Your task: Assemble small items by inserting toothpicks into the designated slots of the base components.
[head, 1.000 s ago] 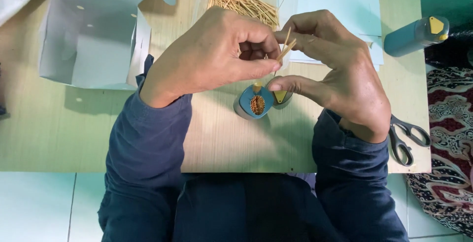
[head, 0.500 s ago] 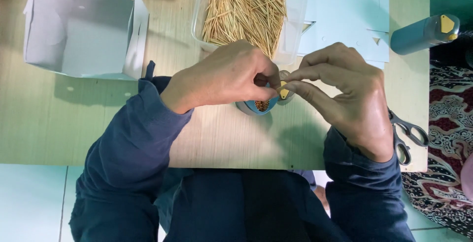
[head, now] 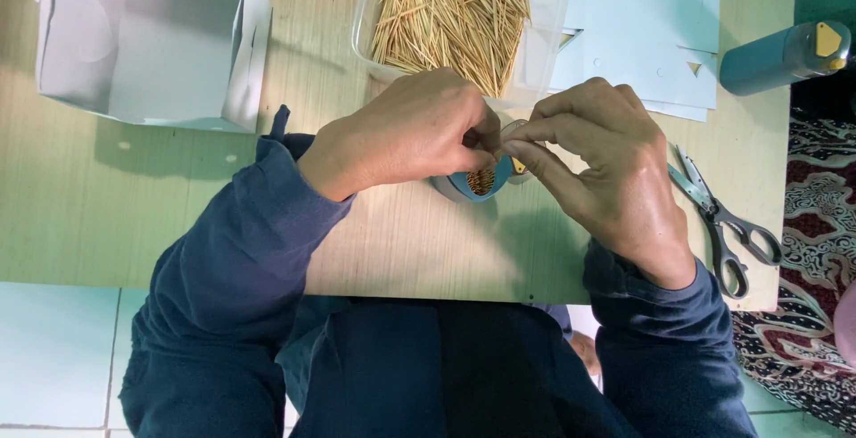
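We worked at a pale wooden tabletop set over a light tiled floor, with a patterned rug off to our right.

At its middle sat the small blue round container, its open mouth showing the tips of toothpicks already packed inside. Our left hand was curled over the container's near-left rim, fingers closed and thumb pressed toward the opening, seemingly to steady it. Our right hand met it from the other side, index finger and thumb pinched shut just above the mouth; whatever they pinched was hidden between the fingertips, so we could not tell whether it was a toothpick or the rim itself. Both hands touched each other over the container, likely so the little tub would not tip while being filled.

Just behind the hands stood a clear plastic tray heaped with loose toothpicks, near enough to draw from without reaching. To its right lay flat pale-blue card sheets, and to its left an open pale-blue folded box. A pair of scissors rested by our right wrist, and a blue bottle with a yellow cap lay on its side at the far right edge.
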